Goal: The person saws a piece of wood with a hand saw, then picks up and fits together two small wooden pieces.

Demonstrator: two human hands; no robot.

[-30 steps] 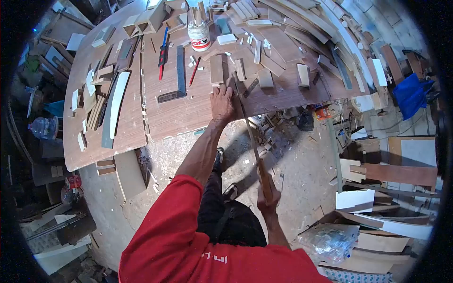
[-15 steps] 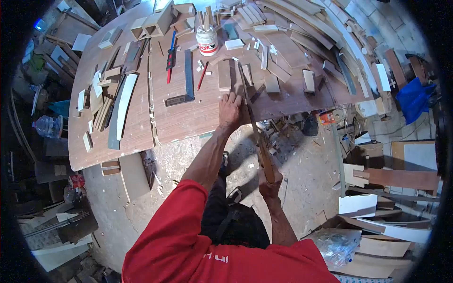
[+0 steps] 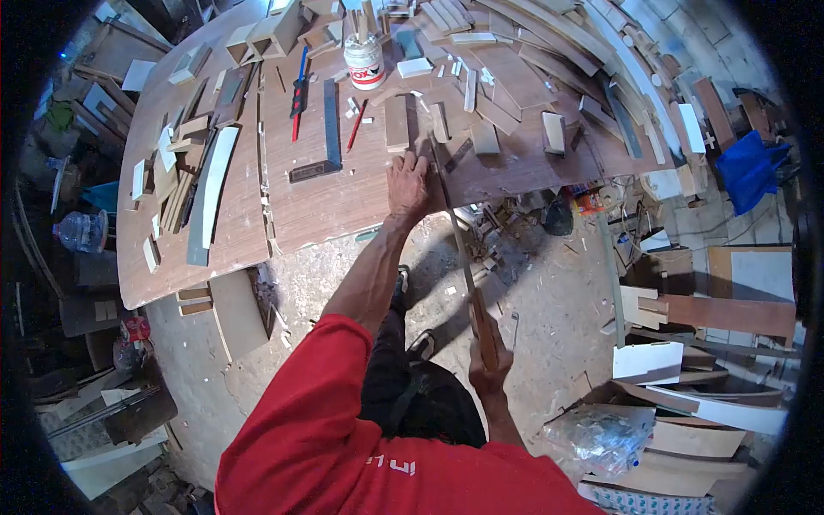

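My right hand (image 3: 491,369) is wrapped round the wooden handle of a hand saw (image 3: 461,249), below the table's front edge. The narrow blade slants up from it to the tabletop, and its far end lies just right of my left hand (image 3: 407,184). With bent fingers, my left hand grips the near end of a wooden block (image 3: 397,124) lying on the table. Where the teeth meet the wood is hard to make out. A small wood strip (image 3: 439,123) lies right of the block.
The brown table (image 3: 326,210) carries a try square (image 3: 331,129), a red pencil (image 3: 357,125), a blue-and-red tool (image 3: 299,96) and a white jar (image 3: 364,64) of sticks. Offcuts lie around them. Boards (image 3: 730,313) are stacked at right; scraps litter the floor.
My right hand has drawn the saw back toward my body and slightly lower. My left hand stays at the block. The whole view has shifted slightly.
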